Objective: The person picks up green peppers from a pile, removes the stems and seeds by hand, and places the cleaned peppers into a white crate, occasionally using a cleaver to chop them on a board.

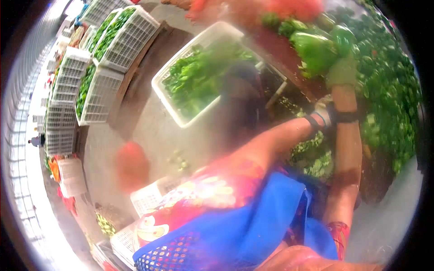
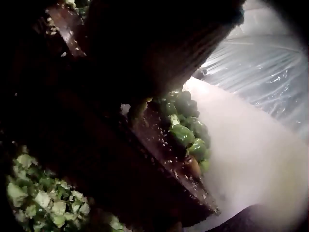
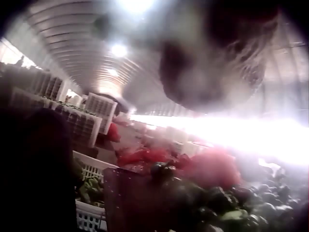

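In the head view, my right hand [image 1: 342, 72], in a blurred glove, reaches in among green peppers [image 1: 314, 52] at the edge of a large pile [image 1: 384, 86]. Its fingers are lost in blur, and I cannot tell whether they grip a pepper. My gloved left hand [image 1: 323, 108] is beside the right wrist, partly hidden behind it. The left wrist view is mostly dark, with a few glossy peppers [image 2: 183, 133] on a brown board [image 2: 159, 145]. A blurred gloved hand [image 3: 212, 67] fills the top of the right wrist view, above the pile.
A white crate [image 1: 158, 86] of green peppers stands on the floor beside the board. Stacked white crates [image 1: 68, 81] line the far side. Pale green scraps [image 1: 316, 156] lie below the hands. Red mesh bags [image 3: 212, 166] sit beyond the pile. A blue apron [image 1: 253, 217] covers my front.
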A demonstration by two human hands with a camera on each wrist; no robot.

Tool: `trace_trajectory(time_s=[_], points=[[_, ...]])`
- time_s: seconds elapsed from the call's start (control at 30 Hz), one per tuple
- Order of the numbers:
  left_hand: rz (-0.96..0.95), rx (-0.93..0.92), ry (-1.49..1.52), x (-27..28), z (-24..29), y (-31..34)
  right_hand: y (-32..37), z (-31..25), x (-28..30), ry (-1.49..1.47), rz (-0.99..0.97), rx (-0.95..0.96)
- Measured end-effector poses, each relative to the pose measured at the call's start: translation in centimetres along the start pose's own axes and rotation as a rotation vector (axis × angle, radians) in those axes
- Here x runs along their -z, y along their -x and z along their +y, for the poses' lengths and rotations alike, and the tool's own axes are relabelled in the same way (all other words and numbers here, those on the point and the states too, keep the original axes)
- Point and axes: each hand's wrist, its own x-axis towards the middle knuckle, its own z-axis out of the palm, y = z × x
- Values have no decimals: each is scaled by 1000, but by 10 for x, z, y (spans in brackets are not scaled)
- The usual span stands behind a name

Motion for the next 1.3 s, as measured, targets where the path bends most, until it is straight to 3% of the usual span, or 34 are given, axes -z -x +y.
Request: trace_trajectory(time_s=[0.03, 0.1, 0.2, 0.27, 0.33, 0.37, 0.43, 0.47, 0.5, 0.53, 0.57, 0.6, 0.63, 0.67, 0.7, 0.73, 0.77, 0.8, 0.87, 0.9, 1.0, 1.07, 1.1, 1.13, 1.2, 1.23, 1.3], points=[[-22, 107, 18, -8, 35, 6, -28, 14, -17, 79, -3, -54], [-46, 421, -257, -15, 70, 8, -68, 45, -52, 232, 1, -187], [-92, 565, -434, -18, 88, 10, -101, 85, -77, 426, 46, -447], [-108, 586, -520, -16, 92, 7, -108, 102, -72, 472, 61, -515], [-124, 592, -621, -15, 93, 1, -107, 104, -71, 819, -1, -343], [-123, 593, -668, -12, 93, -4, -101, 97, -64, 883, 81, -352], [-143, 584, -823, -11, 94, -8, -71, 65, -54, 763, 89, -283], [-132, 509, -921, -8, 85, -12, -58, 50, -41, 641, 96, -193], [-14, 223, -785, 3, 37, -2, -43, 34, -24, 642, 141, -183], [-383, 724, -1386, -22, 140, -37, -21, 13, -4, 625, 122, -152], [-272, 875, -1175, -48, 214, -62, 4, -9, 19, 620, 125, -107], [-118, 753, -1042, -45, 196, -57, 34, -28, 36, 641, 238, -58], [-27, 418, -1013, -29, 152, -40, 62, -41, 58, 652, 384, -47], [-14, 648, -779, -25, 145, -40, 87, -53, 85, 656, 515, -34], [-117, 843, -553, -24, 157, -47, 111, -59, 107, 718, 661, -71], [-63, 878, -325, -26, 150, -42, 131, -63, 115, 721, 705, -48], [21, 885, -345, -49, 177, -46, 148, -65, 121, 712, 812, -166], [-10, 896, -342, -55, 184, -50, 165, -64, 127, 692, 910, -291], [-157, 1039, -309, -67, 188, -49, 185, -56, 131, 672, 887, -246], [-229, 818, -396, -59, 157, -39, 183, -52, 136, 630, 840, -238], [-365, 874, -448, -66, 140, -31, 182, -30, 160, 663, 795, -114], [-349, 917, -465, -77, 144, -26, 180, -25, 173, 902, 635, -15], [-319, 953, -471, -85, 152, -25, 187, -13, 229, 1258, 362, 221], [-319, 956, -477, -91, 164, -28, 184, -20, 209, 1252, 362, 222], [-645, 612, -964, -100, 181, -30, 182, -28, 177, 264, 757, -114], [-651, 615, -971, -103, 176, -23, 185, -19, 202, 255, 756, -111], [-88, 809, -286, -109, 161, -4, 191, 8, 269, 905, 518, 245]])
